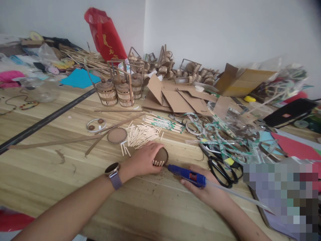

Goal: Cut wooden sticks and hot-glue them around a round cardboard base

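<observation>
Fingers of the left hand [140, 162] clamp the round cardboard base [161, 155] by its left side, over the tabletop [140, 207]; those of the right hand [204, 189] close around the blue glue gun [187, 174], its nozzle by the base's near edge, contact too small to tell. A steady left grip, clear of the likely hot tip, should suit small, even dabs beside the row of short sticks [158, 163]. The loose stick pile [142, 135] lies just beyond, handy, beside another base [116, 135]; scissors [222, 172] lie rightward, baskets [125, 95] farther back.
</observation>
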Motion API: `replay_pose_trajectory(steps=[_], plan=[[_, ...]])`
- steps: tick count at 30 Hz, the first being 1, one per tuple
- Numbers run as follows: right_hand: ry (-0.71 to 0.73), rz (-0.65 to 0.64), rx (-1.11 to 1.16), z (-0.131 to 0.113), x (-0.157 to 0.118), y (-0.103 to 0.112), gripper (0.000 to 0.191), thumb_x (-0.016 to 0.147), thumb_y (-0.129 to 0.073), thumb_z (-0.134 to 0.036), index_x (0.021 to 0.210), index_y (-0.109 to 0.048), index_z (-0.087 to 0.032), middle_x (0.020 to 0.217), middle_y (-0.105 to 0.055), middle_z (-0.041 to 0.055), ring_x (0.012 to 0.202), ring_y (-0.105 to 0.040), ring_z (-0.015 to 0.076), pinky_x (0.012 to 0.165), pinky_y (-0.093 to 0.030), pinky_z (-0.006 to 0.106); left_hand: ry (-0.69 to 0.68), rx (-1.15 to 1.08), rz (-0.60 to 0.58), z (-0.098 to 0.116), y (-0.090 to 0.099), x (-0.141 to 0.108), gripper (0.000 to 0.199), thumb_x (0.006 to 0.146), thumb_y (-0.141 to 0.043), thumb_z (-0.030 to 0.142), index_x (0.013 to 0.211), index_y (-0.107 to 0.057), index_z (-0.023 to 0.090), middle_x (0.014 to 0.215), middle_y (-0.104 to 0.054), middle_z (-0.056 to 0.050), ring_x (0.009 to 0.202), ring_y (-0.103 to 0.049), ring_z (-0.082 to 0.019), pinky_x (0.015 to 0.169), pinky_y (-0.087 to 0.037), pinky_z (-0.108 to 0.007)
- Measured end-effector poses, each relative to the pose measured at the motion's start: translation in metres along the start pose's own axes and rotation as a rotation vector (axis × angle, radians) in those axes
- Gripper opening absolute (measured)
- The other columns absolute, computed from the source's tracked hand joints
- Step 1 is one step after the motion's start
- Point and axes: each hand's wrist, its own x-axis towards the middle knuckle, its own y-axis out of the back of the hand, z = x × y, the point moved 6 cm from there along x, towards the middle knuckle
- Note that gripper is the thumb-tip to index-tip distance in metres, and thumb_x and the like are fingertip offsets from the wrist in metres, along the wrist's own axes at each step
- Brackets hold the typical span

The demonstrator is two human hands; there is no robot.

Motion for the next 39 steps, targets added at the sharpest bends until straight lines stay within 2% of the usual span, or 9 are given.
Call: replay_pose_trajectory(steps=[15, 21, 32, 35, 37, 39], plan=[[0.005, 0.003, -0.029, 0.000, 0.000, 0.000, 0.026, 0.087, -0.055, -0.041, 0.071, -0.055, -0.021, 0.069, -0.062, 0.0045, 0.064, -0.060, 0.0186, 0.057, -0.045, 0.027, -0.003, 0.019, -0.008, 0.001, 0.000, 0.000, 0.065, 0.064, -0.070, 0.018, 0.125, -0.045, 0.019, 0.125, -0.055, -0.011, 0.118, -0.049, -0.029, 0.101, -0.042, -0.044], [0.009, 0.008, -0.033, 0.000, 0.000, 0.000, 0.028, 0.087, -0.053, -0.041, 0.068, -0.052, -0.021, 0.067, -0.060, 0.0041, 0.062, -0.058, 0.0180, 0.054, -0.044, 0.026, -0.011, 0.015, 0.000, -0.001, -0.002, 0.000, 0.066, 0.065, -0.070, 0.019, 0.126, -0.045, 0.020, 0.126, -0.055, -0.011, 0.119, -0.048, -0.029, 0.101, -0.041, -0.044], [0.003, 0.062, 0.005, 0.000, 0.000, 0.001, 0.029, 0.084, -0.056, -0.042, 0.065, -0.053, -0.022, 0.064, -0.061, 0.0033, 0.059, -0.059, 0.0183, 0.053, -0.045, 0.027, -0.012, 0.001, -0.002, -0.002, -0.002, -0.001, 0.067, 0.065, -0.070, 0.019, 0.127, -0.044, 0.023, 0.126, -0.054, -0.010, 0.119, -0.048, -0.030, 0.102, -0.039, -0.045], [-0.109, 0.108, 0.128, 0.012, -0.001, 0.001, 0.027, 0.082, -0.058, -0.046, 0.073, -0.062, -0.021, 0.067, -0.066, 0.0043, 0.061, -0.062, 0.0204, 0.055, -0.048, 0.029, -0.007, -0.001, 0.000, -0.001, -0.001, -0.001, 0.066, 0.065, -0.070, 0.020, 0.126, -0.044, 0.023, 0.127, -0.054, -0.010, 0.119, -0.048, -0.029, 0.102, -0.040, -0.045], [-0.270, 0.184, 0.264, 0.028, -0.003, 0.002, 0.031, 0.081, -0.060, -0.051, 0.076, -0.065, -0.020, 0.066, -0.068, 0.0041, 0.061, -0.063, 0.0209, 0.054, -0.049, 0.030, 0.004, 0.003, -0.007, -0.002, -0.001, -0.001, 0.066, 0.066, -0.071, 0.021, 0.126, -0.044, 0.023, 0.128, -0.054, -0.010, 0.120, -0.048, -0.030, 0.101, -0.040, -0.044], [-0.446, 0.241, 0.452, 0.046, -0.006, 0.002, 0.039, 0.080, -0.059, -0.058, 0.073, -0.065, -0.020, 0.059, -0.065, 0.0031, 0.053, -0.060, 0.0189, 0.047, -0.046, 0.028, 0.013, 0.012, -0.016, -0.002, -0.001, -0.001, 0.066, 0.066, -0.072, 0.023, 0.127, -0.044, 0.022, 0.128, -0.054, -0.010, 0.120, -0.048, -0.030, 0.101, -0.041, -0.045]])
